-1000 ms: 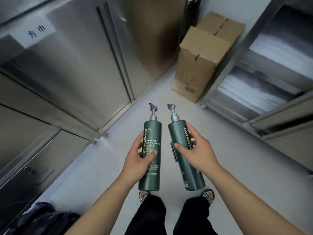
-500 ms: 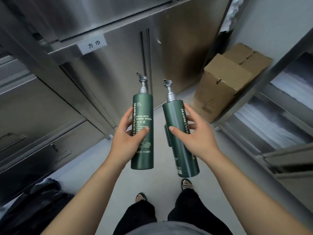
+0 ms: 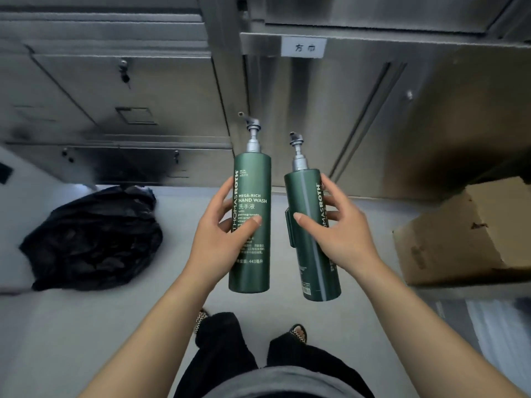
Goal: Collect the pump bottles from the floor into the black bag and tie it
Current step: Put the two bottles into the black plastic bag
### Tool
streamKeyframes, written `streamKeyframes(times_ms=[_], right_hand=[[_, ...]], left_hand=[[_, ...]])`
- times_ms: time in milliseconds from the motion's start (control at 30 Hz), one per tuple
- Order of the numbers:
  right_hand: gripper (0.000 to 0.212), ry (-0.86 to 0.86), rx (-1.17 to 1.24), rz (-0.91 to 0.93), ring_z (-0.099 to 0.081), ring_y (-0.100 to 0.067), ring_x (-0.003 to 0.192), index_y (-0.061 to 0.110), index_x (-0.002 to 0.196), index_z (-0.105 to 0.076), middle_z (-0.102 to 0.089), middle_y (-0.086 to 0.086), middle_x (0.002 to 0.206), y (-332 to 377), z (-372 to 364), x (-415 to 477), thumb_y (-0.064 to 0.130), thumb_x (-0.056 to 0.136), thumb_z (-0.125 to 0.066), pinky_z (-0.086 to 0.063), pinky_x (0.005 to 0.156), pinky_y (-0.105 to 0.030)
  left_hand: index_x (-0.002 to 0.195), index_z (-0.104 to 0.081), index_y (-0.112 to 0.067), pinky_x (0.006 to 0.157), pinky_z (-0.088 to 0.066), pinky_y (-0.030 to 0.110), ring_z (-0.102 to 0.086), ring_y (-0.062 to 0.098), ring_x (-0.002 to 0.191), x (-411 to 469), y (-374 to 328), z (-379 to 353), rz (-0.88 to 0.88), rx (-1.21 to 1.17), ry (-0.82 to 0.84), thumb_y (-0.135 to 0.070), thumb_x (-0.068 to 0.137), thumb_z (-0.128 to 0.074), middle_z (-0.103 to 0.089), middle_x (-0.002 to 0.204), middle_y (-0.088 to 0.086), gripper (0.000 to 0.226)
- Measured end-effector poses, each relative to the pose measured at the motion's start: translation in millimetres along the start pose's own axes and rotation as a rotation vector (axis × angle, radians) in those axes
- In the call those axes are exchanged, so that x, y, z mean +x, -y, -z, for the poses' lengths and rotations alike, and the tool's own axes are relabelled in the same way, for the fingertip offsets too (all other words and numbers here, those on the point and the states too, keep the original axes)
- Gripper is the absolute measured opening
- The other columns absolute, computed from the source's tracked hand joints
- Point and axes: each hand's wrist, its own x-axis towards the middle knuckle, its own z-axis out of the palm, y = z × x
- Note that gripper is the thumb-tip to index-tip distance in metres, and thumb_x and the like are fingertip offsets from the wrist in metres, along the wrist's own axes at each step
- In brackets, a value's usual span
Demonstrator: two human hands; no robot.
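I hold two tall green pump bottles upright in front of me, well above the floor. My left hand (image 3: 219,234) grips the left pump bottle (image 3: 251,179), whose white hand-wash lettering faces me. My right hand (image 3: 342,234) grips the right pump bottle (image 3: 304,196), which tilts slightly left at the top. Both have grey pump heads. The black bag (image 3: 92,239) lies crumpled on the pale floor to my left, apart from both hands. I cannot see its opening.
Stainless steel cabinets (image 3: 373,116) with a small white label run along the far side. A brown cardboard box (image 3: 471,234) sits on the floor at the right. My feet in sandals and dark trousers show below the bottles.
The view has swung left: the black bag has come fully into sight and the cardboard box has slid to the right edge. Both bottles stay gripped in my hands as before.
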Motion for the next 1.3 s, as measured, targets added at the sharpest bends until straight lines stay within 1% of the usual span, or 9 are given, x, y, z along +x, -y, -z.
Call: streamKeyframes(times_ms=[100,267,433,533,633,733,967,1167,1300], right_hand=[[0.084,0.137,-0.030,0.050,-0.057,0.009,0.092,0.057,0.130,-0.032,-0.056,0.018,0.114,16.0,-34.2,7.6,0.060,0.055,-0.069,-0.040,0.068,-0.004],[0.084,0.287,-0.048,0.120,-0.058,0.000,0.098,0.057,0.131,-0.031,-0.055,0.016,0.116,49.8,-96.8,17.2,0.058,0.056,-0.070,-0.042,0.074,-0.014],[0.081,0.395,-0.047,0.174,-0.057,0.002,0.097,0.056,0.131,-0.034,-0.056,0.012,0.120,86.3,-177.4,10.1,0.051,0.061,-0.074,-0.041,0.072,-0.012],[0.079,0.480,-0.056,0.221,-0.056,0.004,0.097,0.058,0.130,-0.033,-0.057,0.012,0.121,109.2,-229.3,-0.9,0.048,0.064,-0.075,-0.041,0.070,-0.010],[0.080,0.520,-0.064,0.271,-0.057,0.004,0.098,0.055,0.132,-0.033,-0.058,0.011,0.120,129.8,-276.2,-7.4,0.045,0.065,-0.076,-0.040,0.067,-0.001],[0.080,0.564,-0.053,0.292,-0.058,-0.003,0.101,0.055,0.132,-0.033,-0.057,0.011,0.122,147.1,-313.8,-11.4,0.047,0.064,-0.075,-0.040,0.073,-0.007],[0.079,0.654,-0.045,0.319,-0.057,-0.007,0.105,0.056,0.131,-0.031,-0.054,0.012,0.124,173.6,-377.6,-7.8,0.052,0.064,-0.073,-0.042,0.075,-0.014],[0.080,0.678,-0.049,0.321,-0.056,0.006,0.098,0.059,0.129,-0.031,-0.055,0.014,0.121,192.7,-428.1,25.6,0.055,0.061,-0.072,-0.039,0.066,0.002],[0.082,0.690,-0.053,0.330,-0.057,0.003,0.099,0.059,0.130,-0.030,-0.056,0.014,0.120,206.2,-469.0,62.9,0.059,0.057,-0.069,-0.041,0.070,-0.003]], left_hand=[[0.127,-0.046,-0.052,0.074,-0.058,0.026,-0.070,0.013,0.092,-17.0,-0.6,33.3,-0.003,-0.027,-0.127,-0.010,0.080,-0.070,-0.065,0.118,-0.008,0.067],[0.126,-0.049,-0.048,0.068,-0.055,0.020,-0.070,0.012,0.090,-43.6,7.5,97.5,0.037,-0.097,-0.302,-0.007,0.080,-0.069,-0.066,0.117,-0.006,0.065],[0.130,-0.047,-0.043,0.077,-0.057,0.024,-0.070,0.011,0.092,-61.7,13.1,173.7,0.042,-0.094,-0.434,-0.007,0.079,-0.070,-0.066,0.115,-0.004,0.067],[0.132,-0.045,-0.042,0.074,-0.056,0.022,-0.070,0.010,0.090,-71.3,15.8,221.4,0.039,-0.093,-0.506,-0.009,0.079,-0.071,-0.066,0.114,-0.005,0.068],[0.133,-0.044,-0.042,0.070,-0.054,0.020,-0.070,0.009,0.089,-78.6,20.0,265.6,0.033,-0.107,-0.553,-0.010,0.078,-0.071,-0.066,0.115,-0.006,0.069],[0.133,-0.043,-0.042,0.067,-0.054,0.018,-0.070,0.009,0.090,-84.5,21.9,300.5,0.035,-0.161,-0.594,-0.013,0.079,-0.071,-0.065,0.116,-0.005,0.067],[0.133,-0.044,-0.041,0.065,-0.053,0.017,-0.070,0.007,0.086,-83.1,27.8,355.4,0.029,-0.191,-0.716,-0.011,0.079,-0.072,-0.066,0.111,-0.009,0.068],[0.136,-0.042,-0.037,0.063,-0.052,0.014,-0.069,0.002,0.087,-52.2,31.4,399.0,0.067,-0.207,-0.798,-0.011,0.079,-0.072,-0.065,0.112,-0.010,0.069],[0.133,-0.044,-0.041,0.060,-0.052,0.013,-0.069,0.001,0.082,-18.8,27.5,439.6,0.085,-0.180,-0.811,-0.011,0.078,-0.072,-0.065,0.110,-0.012,0.068]])
